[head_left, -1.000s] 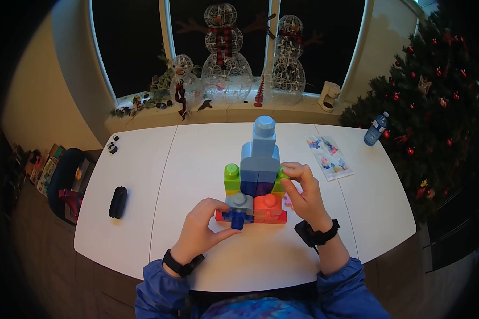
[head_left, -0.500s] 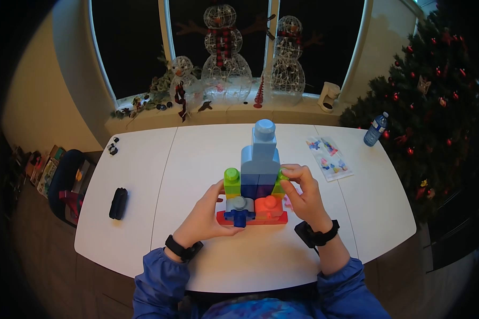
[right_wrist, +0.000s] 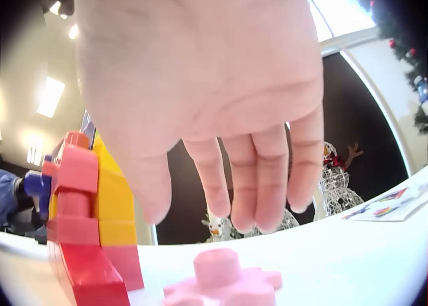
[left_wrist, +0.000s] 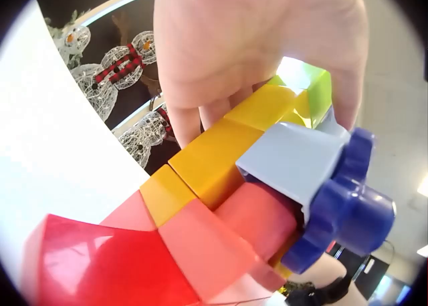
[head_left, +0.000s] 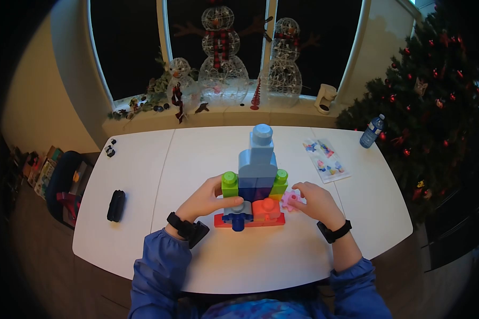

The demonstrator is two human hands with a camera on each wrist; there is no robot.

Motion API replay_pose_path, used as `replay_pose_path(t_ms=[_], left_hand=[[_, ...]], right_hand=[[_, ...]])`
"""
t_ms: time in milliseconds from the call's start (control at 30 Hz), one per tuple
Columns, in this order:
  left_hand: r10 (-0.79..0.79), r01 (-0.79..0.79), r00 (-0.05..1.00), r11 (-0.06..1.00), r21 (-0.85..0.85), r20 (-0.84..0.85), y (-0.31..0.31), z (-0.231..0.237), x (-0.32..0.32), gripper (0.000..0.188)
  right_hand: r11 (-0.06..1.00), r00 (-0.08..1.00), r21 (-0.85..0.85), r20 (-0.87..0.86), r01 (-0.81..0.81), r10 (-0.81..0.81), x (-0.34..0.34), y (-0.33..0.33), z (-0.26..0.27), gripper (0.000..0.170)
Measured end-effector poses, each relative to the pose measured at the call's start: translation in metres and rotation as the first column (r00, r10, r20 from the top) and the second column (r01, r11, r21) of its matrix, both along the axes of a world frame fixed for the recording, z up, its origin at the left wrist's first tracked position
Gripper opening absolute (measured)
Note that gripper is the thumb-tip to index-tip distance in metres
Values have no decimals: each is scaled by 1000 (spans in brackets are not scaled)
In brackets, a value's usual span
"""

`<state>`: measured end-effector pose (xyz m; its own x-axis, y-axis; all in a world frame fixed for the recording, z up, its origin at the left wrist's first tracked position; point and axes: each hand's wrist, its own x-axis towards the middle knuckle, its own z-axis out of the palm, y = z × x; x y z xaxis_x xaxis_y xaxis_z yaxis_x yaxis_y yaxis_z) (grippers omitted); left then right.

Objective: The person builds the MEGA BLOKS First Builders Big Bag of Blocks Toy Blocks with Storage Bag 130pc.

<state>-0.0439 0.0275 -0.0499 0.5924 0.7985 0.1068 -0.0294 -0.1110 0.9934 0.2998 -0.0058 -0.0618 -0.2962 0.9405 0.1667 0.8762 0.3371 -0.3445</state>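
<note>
A block structure stands on the white table, with a light blue tower [head_left: 261, 151], green blocks [head_left: 229, 184] on both sides and a red base [head_left: 271, 220]. On its front are a grey block [left_wrist: 294, 158] with a dark blue gear [left_wrist: 341, 202], and a coral block [head_left: 266, 208]. My left hand [head_left: 205, 200] holds the structure's left side, thumb over the grey block, fingers behind. My right hand [head_left: 318, 202] is off the structure, fingers extended above a pink gear [right_wrist: 221, 282] that lies on the table to the right; in the right wrist view nothing is between the fingers.
A printed sheet [head_left: 327, 160] lies at the right back of the table [head_left: 197, 266], and a water bottle [head_left: 372, 131] stands near the right edge. A black case [head_left: 116, 206] and small black-and-white items [head_left: 110, 148] are on the left. Snowman decorations [head_left: 218, 69] stand behind.
My right hand has let go of the right green block and moved right, to the pink gear. My left thumb has moved up from the blue gear onto the grey block.
</note>
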Motion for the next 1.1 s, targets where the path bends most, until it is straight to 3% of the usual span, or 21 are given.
replay_pose_path(t_ms=[167, 233, 333, 433, 533, 567, 667, 967, 1100], left_hand=[[31, -27, 996, 999, 47, -89, 10, 7, 15, 37], [39, -35, 996, 998, 50, -78, 11, 4, 17, 35], [54, -52, 996, 998, 38, -72, 11, 0, 17, 35], [59, -56, 996, 997, 44, -65, 12, -4, 17, 34], [54, -52, 997, 997, 49, -50, 12, -4, 18, 33], [54, -51, 997, 997, 51, -57, 14, -4, 18, 32], [43, -41, 998, 998, 56, -46, 13, -3, 18, 32], [37, -35, 999, 998, 49, -41, 16, -7, 18, 32], [27, -26, 999, 999, 37, -44, 15, -3, 19, 32]], right_hand=[[1000, 1000, 18, 23, -18, 18, 4, 9, -30, 31], [998, 1000, 50, 4, -22, 22, 1, 2, -18, 30], [997, 1000, -69, -18, 17, -19, -4, -20, 16, 26], [964, 966, -176, -203, -199, 163, -10, -49, 40, 28], [947, 904, -2, -298, -321, 306, -35, -74, 44, 33], [922, 884, 205, -277, -329, 377, -46, -77, 41, 31], [875, 912, 406, -191, -263, 362, -64, -76, 25, 28], [875, 949, 413, -70, -252, 307, -74, -73, 13, 29], [826, 945, 490, -16, -278, 328, -79, -73, 14, 25]])
